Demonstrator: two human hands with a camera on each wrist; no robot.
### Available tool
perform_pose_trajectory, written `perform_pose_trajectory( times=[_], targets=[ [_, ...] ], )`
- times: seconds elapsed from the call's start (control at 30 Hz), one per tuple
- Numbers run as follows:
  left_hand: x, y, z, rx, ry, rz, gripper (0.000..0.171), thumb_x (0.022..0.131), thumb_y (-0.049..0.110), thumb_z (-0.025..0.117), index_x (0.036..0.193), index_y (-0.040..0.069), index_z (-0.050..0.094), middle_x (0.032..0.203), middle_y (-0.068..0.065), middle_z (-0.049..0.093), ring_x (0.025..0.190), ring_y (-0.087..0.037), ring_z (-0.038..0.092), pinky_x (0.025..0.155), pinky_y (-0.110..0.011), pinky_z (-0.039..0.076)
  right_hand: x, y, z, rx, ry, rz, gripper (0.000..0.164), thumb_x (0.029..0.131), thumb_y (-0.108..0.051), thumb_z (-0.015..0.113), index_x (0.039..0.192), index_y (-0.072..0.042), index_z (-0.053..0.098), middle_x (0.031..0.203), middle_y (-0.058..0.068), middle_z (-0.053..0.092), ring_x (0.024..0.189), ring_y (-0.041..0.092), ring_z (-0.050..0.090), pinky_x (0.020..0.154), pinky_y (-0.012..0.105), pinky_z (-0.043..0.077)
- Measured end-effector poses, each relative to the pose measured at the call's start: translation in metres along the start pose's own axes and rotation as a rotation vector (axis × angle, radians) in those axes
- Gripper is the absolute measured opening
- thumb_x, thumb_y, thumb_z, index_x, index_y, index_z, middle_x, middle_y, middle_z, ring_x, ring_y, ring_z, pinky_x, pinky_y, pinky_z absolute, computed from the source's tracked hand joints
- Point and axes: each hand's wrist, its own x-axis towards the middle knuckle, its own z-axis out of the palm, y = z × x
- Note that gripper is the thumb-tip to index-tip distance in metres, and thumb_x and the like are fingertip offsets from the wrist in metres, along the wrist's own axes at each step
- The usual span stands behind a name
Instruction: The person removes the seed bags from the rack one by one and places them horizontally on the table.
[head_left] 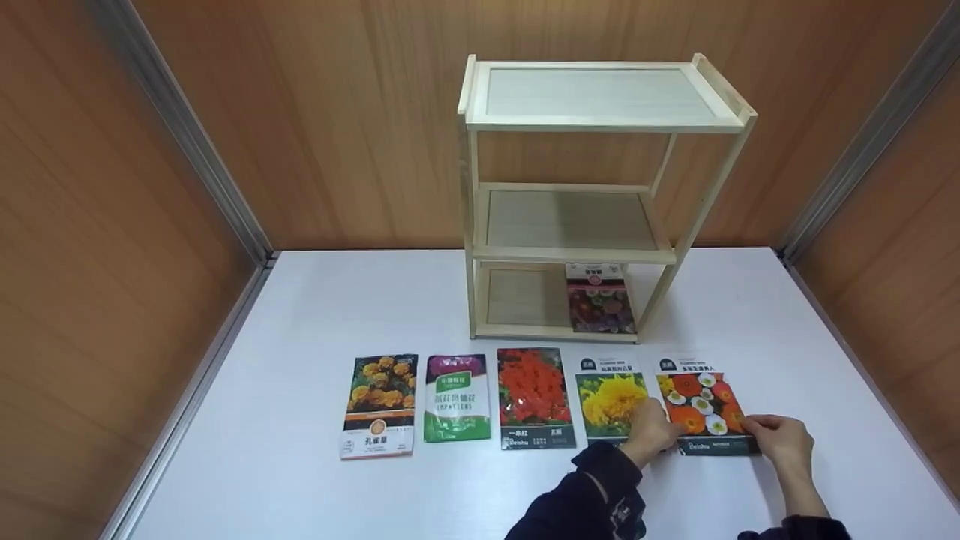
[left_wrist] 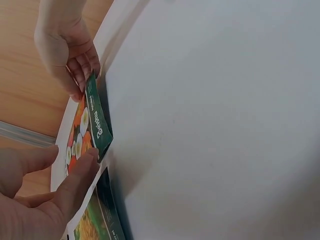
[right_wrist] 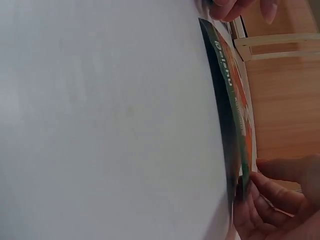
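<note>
A seed packet with orange and white flowers (head_left: 699,405) lies at the right end of a row on the white table. My right hand (head_left: 786,444) pinches its lower right edge; in the right wrist view, fingers (right_wrist: 267,192) reach under that corner, and the near edge is raised a little. At the packet's left edge is my left hand (head_left: 651,433), its index finger (left_wrist: 80,182) touching the green corner and its thumb apart. Partly covered by that hand is a yellow-flower packet (head_left: 609,397).
Left along the row lie a red-flower packet (head_left: 534,386), a green-and-white packet (head_left: 457,401) and a marigold packet (head_left: 381,397). Behind stands a three-tier wooden shelf (head_left: 600,127), with a dark purple packet (head_left: 601,304) on its bottom tier. Wooden walls (head_left: 337,135) enclose the table.
</note>
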Motion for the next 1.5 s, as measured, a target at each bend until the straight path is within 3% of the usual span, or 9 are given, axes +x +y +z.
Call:
perform_pose_trajectory(
  times=[0.17,0.4,0.6,0.8,0.97,1.13,1.3,1.43,1.5],
  targets=[
    [0.002,-0.001,-0.005,-0.047,-0.018,-0.035,0.027,0.073,0.007,0.071,0.094,0.002,0.054,0.079,-0.003,0.055,0.071,-0.015,0.051,0.070,-0.028,0.047,0.000,-0.002,0.001,-0.062,0.028,-0.055,0.035,0.082,-0.015,0.057,0.099,0.015,0.057,0.093,0.029,0.059,0.092,0.043,0.049,0.066,0.041,0.043],
    [0.009,-0.001,-0.023,0.135,-0.028,0.013,0.023,0.074,0.016,0.072,0.089,0.002,0.062,0.081,-0.002,0.057,0.072,-0.013,0.051,0.066,-0.025,0.047,-0.001,-0.012,0.008,-0.106,0.069,-0.133,0.035,0.083,-0.015,0.056,0.103,0.013,0.055,0.090,0.027,0.057,0.081,0.036,0.053,0.054,0.035,0.046],
    [0.024,-0.005,-0.051,0.174,-0.024,0.158,0.020,0.075,0.012,0.068,0.092,0.001,0.064,0.084,-0.003,0.062,0.066,-0.011,0.053,0.058,-0.022,0.046,-0.011,-0.040,0.019,-0.079,0.064,-0.342,0.037,0.083,-0.012,0.058,0.107,0.016,0.050,0.093,0.032,0.055,0.082,0.040,0.055,0.065,0.042,0.049],
    [0.043,-0.010,-0.079,0.203,0.050,0.273,0.018,0.077,0.009,0.065,0.092,-0.002,0.062,0.085,-0.008,0.062,0.072,-0.015,0.058,0.062,-0.023,0.047,-0.011,-0.069,0.039,-0.072,-0.010,-0.417,0.043,0.085,-0.011,0.058,0.116,0.014,0.044,0.103,0.033,0.051,0.092,0.041,0.053,0.076,0.045,0.047],
    [0.062,-0.009,-0.101,0.206,0.058,0.252,0.026,0.080,0.010,0.063,0.101,-0.004,0.060,0.100,-0.014,0.060,0.091,-0.023,0.057,0.075,-0.028,0.048,-0.009,-0.091,0.056,-0.061,-0.057,-0.467,0.045,0.084,-0.013,0.059,0.117,0.014,0.044,0.107,0.032,0.050,0.094,0.041,0.053,0.076,0.046,0.047],
    [0.127,-0.052,-0.092,0.237,0.152,0.431,0.022,0.084,0.022,0.057,0.080,0.001,0.055,0.079,-0.007,0.055,0.070,-0.015,0.051,0.058,-0.023,0.042,0.003,-0.111,0.075,-0.089,-0.104,-0.552,0.043,0.082,-0.009,0.060,0.115,0.015,0.045,0.107,0.032,0.049,0.095,0.042,0.051,0.077,0.047,0.046],
    [0.195,-0.086,-0.065,0.314,0.324,0.435,0.017,0.080,0.017,0.059,0.069,0.005,0.055,0.068,-0.005,0.054,0.060,-0.016,0.050,0.051,-0.026,0.041,0.020,-0.131,0.092,-0.125,-0.109,-0.642,0.043,0.081,-0.007,0.060,0.114,0.017,0.046,0.105,0.033,0.049,0.094,0.043,0.050,0.077,0.049,0.043],
    [0.253,-0.118,-0.045,0.207,0.333,0.427,0.020,0.077,0.014,0.060,0.060,0.012,0.050,0.056,0.004,0.046,0.050,-0.010,0.041,0.043,-0.024,0.035,0.032,-0.149,0.105,-0.146,-0.084,-0.669,0.042,0.080,-0.005,0.060,0.113,0.017,0.046,0.106,0.034,0.049,0.098,0.045,0.048,0.080,0.050,0.041],
    [0.261,-0.121,-0.045,0.173,0.313,0.411,0.019,0.078,0.013,0.056,0.060,0.011,0.048,0.056,0.003,0.043,0.049,-0.012,0.039,0.042,-0.025,0.034,0.037,-0.159,0.111,-0.172,-0.064,-0.695,0.040,0.079,-0.004,0.060,0.111,0.017,0.048,0.104,0.035,0.049,0.098,0.045,0.047,0.081,0.051,0.040]
  ],
)
